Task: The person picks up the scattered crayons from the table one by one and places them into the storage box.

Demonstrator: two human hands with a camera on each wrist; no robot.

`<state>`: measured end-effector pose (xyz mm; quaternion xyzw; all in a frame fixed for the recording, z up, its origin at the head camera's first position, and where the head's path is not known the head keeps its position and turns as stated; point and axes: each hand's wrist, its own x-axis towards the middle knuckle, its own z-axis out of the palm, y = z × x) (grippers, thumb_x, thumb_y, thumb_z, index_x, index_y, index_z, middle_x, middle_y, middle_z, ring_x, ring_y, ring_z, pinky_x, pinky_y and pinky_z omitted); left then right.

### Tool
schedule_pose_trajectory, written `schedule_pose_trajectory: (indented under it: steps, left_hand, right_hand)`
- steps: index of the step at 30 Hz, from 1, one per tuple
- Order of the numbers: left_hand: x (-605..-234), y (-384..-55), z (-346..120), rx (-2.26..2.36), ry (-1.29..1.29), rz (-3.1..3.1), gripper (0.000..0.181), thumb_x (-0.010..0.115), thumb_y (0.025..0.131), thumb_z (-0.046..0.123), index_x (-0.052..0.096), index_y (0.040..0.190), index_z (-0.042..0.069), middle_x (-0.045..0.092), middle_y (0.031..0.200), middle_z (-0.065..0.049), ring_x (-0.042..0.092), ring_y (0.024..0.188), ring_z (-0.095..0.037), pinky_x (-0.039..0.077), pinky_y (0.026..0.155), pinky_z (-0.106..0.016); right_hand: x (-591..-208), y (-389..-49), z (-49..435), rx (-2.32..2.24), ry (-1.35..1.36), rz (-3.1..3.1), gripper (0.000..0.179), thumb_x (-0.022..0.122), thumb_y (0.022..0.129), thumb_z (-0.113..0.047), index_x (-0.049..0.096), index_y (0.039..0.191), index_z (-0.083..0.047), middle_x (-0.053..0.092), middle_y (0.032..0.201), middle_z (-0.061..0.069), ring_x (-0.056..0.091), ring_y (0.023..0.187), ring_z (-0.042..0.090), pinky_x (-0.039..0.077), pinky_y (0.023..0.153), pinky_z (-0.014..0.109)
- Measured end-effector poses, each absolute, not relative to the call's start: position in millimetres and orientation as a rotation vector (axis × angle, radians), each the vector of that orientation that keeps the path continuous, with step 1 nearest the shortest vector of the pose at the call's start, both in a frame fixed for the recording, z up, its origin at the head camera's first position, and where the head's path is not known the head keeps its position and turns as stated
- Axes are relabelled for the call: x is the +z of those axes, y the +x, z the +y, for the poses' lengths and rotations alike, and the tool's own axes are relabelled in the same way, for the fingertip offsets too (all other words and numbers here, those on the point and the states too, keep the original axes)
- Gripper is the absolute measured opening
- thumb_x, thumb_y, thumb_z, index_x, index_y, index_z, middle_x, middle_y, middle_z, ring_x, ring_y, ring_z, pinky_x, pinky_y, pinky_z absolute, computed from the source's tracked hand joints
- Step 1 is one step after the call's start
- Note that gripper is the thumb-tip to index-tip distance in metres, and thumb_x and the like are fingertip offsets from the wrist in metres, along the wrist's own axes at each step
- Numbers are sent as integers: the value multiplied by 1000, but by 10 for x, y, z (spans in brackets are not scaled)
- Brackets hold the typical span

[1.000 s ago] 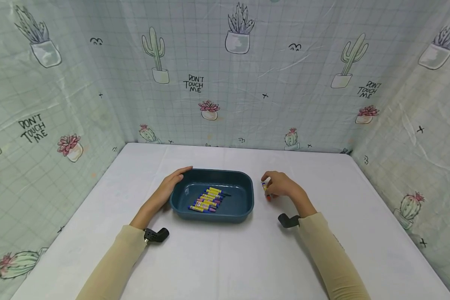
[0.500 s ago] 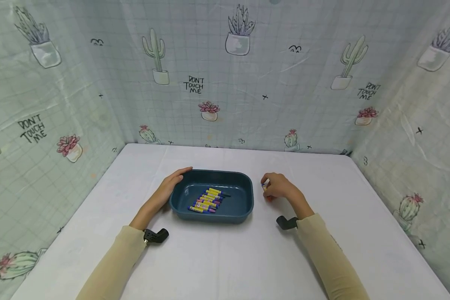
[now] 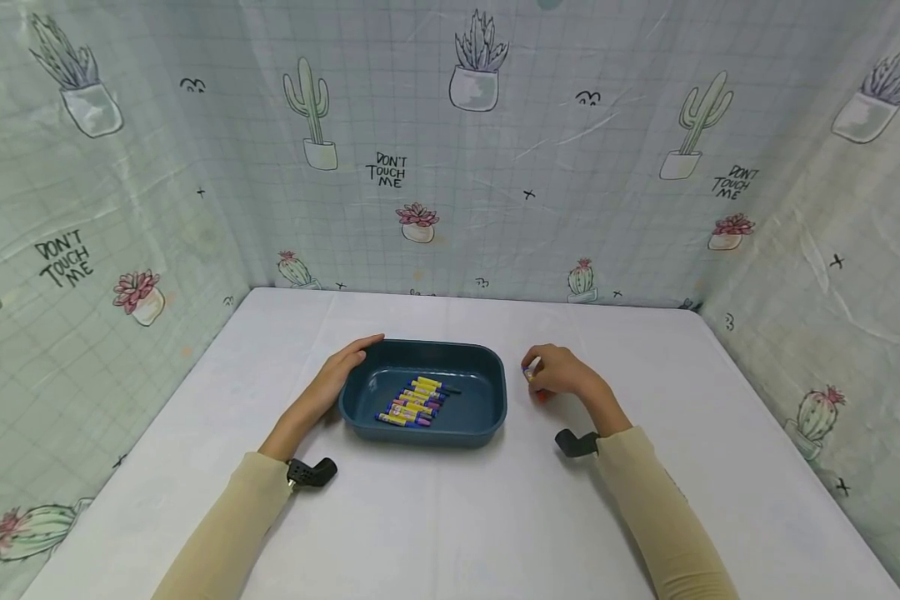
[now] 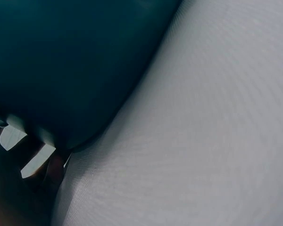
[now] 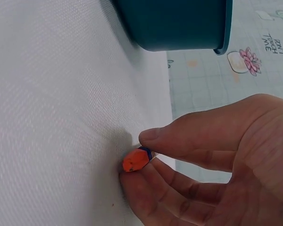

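Note:
A dark teal rectangular tray (image 3: 427, 434) stands on the white-covered table, holding several yellow-and-blue-wrapped crayons (image 3: 416, 406) side by side. My left hand (image 3: 332, 377) rests against its left end, fingers extended along the outer wall and the thumb at the rim. In the left wrist view, fingers touch the tray's dark wall (image 4: 75, 70). To the right of the tray, my right hand (image 3: 562, 372) pinches an orange crayon (image 5: 136, 160) between thumb and fingers, low over the cloth. The blue-edged wrapper shows behind its orange tip; the hand hides the rest.
White cloth (image 3: 435, 517) covers the table. Fabric with cactus prints (image 3: 487, 200) hangs behind it and at both sides. A black device (image 3: 313, 472) is on the left wrist and another black device (image 3: 576, 442) on the right.
The right fingers have closed in around the orange crayon, covering more of it, and its orange end has shifted slightly to the right. The left hand and tray look the same.

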<state>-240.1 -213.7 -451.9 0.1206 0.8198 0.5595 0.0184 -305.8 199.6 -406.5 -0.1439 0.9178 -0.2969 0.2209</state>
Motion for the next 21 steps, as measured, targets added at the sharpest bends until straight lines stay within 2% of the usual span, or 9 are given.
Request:
schedule_pose_trajectory:
  steps: [9,21]
  left_hand:
    - [-4523,-2416,-2143,1755,370,2533,47,31,114,27,43,158,15,35,168,-10,23,160,-35,14,130,-62]
    - [-4515,-2418,-2132,1763,364,2527,47,31,114,26,44,158,15,37,167,-10,25,159,-35,15,129,-61]
  right_hand:
    - [-4024,-3051,1987,-802,-414,2560,40,73,88,-7,64,127,-4,68,115,22,68,75,20,59,66,28]
    - [-3973,-3039,1972,-897,-411,2530,40,69,91,-3,62,130,0,67,109,21,69,68,20,64,67,32]
